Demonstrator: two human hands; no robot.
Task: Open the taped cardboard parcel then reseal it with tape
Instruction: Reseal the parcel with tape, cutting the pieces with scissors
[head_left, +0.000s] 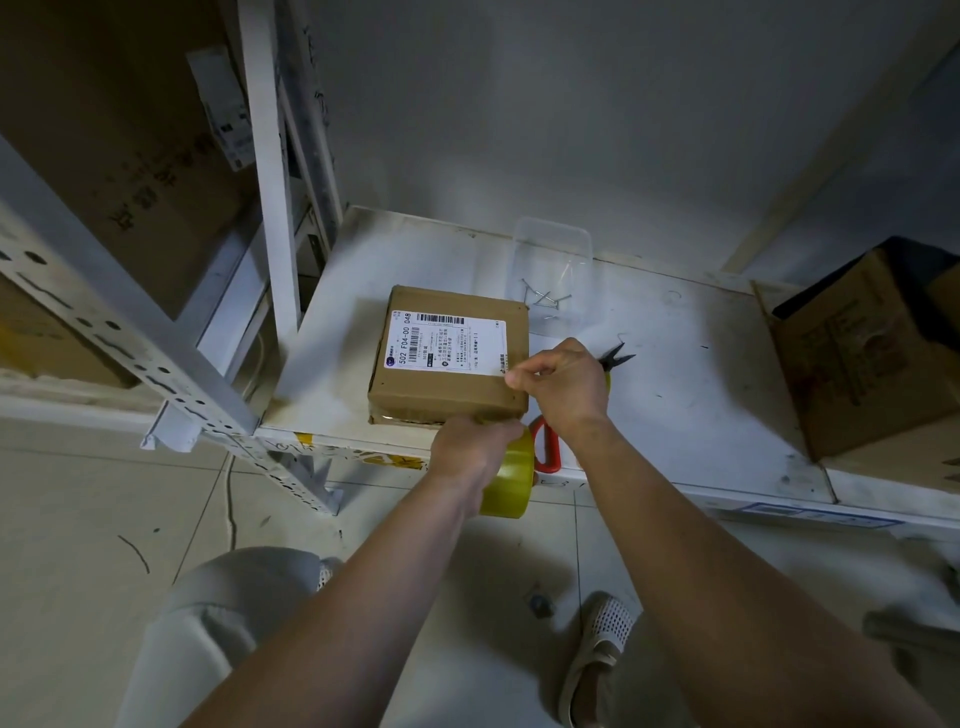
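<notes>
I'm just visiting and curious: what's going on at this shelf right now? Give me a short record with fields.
surface: white metal shelf
parcel: closed cardboard parcel, white shipping label on top, near the front edge
left hand: left hand holds a yellowish tape roll at the parcel's front side
right hand: right hand pinches at the parcel's near right top corner, apparently a tape end
tools: red-handled scissors partly hidden behind the hands
nearby: clear plastic tub with nails; open brown box at right
</notes>
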